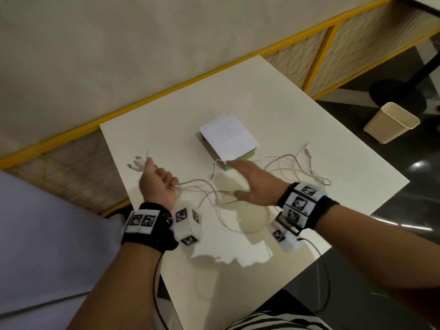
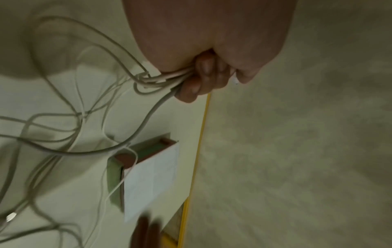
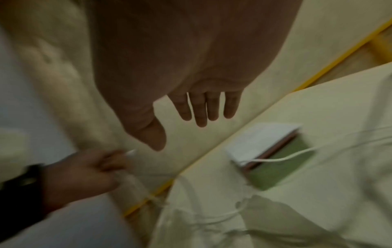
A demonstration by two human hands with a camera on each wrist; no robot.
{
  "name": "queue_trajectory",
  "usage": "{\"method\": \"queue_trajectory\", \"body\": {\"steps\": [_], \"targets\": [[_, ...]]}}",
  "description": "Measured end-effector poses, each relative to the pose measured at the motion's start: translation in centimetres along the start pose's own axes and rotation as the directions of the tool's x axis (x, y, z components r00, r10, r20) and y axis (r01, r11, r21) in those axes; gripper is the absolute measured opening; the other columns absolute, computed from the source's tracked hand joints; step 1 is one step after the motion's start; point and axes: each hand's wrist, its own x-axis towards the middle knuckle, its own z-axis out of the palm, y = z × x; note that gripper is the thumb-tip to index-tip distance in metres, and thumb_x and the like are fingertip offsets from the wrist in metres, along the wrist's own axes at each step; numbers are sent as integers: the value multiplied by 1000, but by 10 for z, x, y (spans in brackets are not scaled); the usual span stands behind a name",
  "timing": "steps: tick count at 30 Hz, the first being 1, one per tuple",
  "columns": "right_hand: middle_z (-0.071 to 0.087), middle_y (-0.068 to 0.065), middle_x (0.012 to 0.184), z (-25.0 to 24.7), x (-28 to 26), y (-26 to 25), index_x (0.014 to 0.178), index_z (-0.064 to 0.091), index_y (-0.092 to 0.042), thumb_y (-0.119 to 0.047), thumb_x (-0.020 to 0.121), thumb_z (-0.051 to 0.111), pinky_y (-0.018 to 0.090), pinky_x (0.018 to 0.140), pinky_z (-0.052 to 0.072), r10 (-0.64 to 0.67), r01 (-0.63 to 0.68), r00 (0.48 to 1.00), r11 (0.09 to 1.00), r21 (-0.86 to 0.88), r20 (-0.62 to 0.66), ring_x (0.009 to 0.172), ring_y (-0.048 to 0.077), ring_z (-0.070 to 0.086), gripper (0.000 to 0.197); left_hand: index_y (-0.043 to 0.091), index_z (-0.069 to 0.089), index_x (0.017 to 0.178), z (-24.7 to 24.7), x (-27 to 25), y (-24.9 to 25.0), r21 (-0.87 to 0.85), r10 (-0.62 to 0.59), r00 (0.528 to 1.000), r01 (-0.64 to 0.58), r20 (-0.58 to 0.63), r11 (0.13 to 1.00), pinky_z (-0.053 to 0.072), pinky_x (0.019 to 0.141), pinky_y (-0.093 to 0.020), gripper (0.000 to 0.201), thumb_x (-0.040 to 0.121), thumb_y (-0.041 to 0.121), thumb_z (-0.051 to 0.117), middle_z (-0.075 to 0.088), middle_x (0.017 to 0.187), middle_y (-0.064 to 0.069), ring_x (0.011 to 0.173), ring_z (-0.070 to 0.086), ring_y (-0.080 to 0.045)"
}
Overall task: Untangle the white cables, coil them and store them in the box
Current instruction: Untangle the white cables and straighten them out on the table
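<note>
Tangled white cables (image 1: 281,167) sprawl over the white table (image 1: 273,103), running from the right side to my left hand (image 1: 159,179). That hand is raised above the table's left part and grips a bunch of cable strands (image 2: 163,78) in a fist, with plug ends sticking out past it. My right hand (image 1: 252,184) hovers flat over the cables, fingers straight (image 3: 199,109) and holding nothing. The green box (image 1: 240,160) sits mid-table under a white lid (image 1: 228,136); one cable (image 3: 282,158) runs in under the lid.
A yellow-framed railing (image 1: 166,91) borders the table's far side, next to a beige wall. A cream waste bin (image 1: 392,122) stands on the dark floor to the right. A beige round object (image 1: 252,217) lies near the table's front.
</note>
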Motion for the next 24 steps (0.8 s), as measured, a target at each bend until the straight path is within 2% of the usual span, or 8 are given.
{"method": "queue_trajectory", "body": {"steps": [2,4,6,8,13,16,20,24], "targets": [[23,12,156,20,17,-40,149,10,-8,-26,83,66,24,114,16,-49,42,994,997,65,103,143,22,23,88,24,27,60,13,-14,-5,-22,-21,999,22,46,1000,23,40,-19,42,99,31,42,20,40,8,35,19,-10],[36,16,150,41,35,-64,149,9,-6,-24,84,66,27,110,28,-24,6,994,986,166,107,136,26,38,88,22,30,61,22,-25,-10,-63,-35,997,40,74,997,26,42,-22,41,99,29,43,21,40,8,36,20,-10],[57,18,130,55,46,-72,140,31,-9,-23,87,60,31,94,42,57,-60,998,951,303,17,114,30,56,62,20,31,61,23,-31,-12,-117,-57,994,67,88,991,29,46,-24,40,99,27,43,23,41,7,36,22,-9],[67,14,99,62,48,-72,113,54,-7,-22,90,54,31,75,45,111,-85,993,909,408,-40,84,23,62,27,19,32,61,18,-32,-11,-150,-80,990,97,114,984,32,51,-26,40,100,27,42,26,42,6,37,27,-10],[53,-2,60,57,41,-71,86,59,-3,-26,94,52,23,48,44,90,-83,996,905,416,2,45,5,54,26,15,39,63,-4,-24,-4,-189,-101,984,128,147,974,42,64,-29,36,99,21,44,40,44,3,42,45,-14],[48,-3,65,50,43,-68,87,58,-3,-30,96,47,27,59,37,96,-108,994,965,238,60,56,7,49,31,13,51,70,-15,-20,-2,-152,-122,979,148,163,977,50,66,-28,25,94,17,53,52,51,2,51,54,-14],[47,3,67,43,42,-60,75,45,-10,-33,99,39,34,66,37,90,-94,992,994,49,90,69,25,47,34,10,56,93,-36,-9,4,54,-171,975,165,145,985,60,69,-28,7,92,16,59,66,79,-4,67,69,-14],[39,-1,58,18,41,-56,61,31,-19,-32,100,37,34,64,34,43,-27,988,994,-109,147,66,27,44,41,19,49,130,-59,2,17,483,-76,991,15,107,876,48,80,-32,39,93,26,57,64,118,-2,107,59,-18]]}}
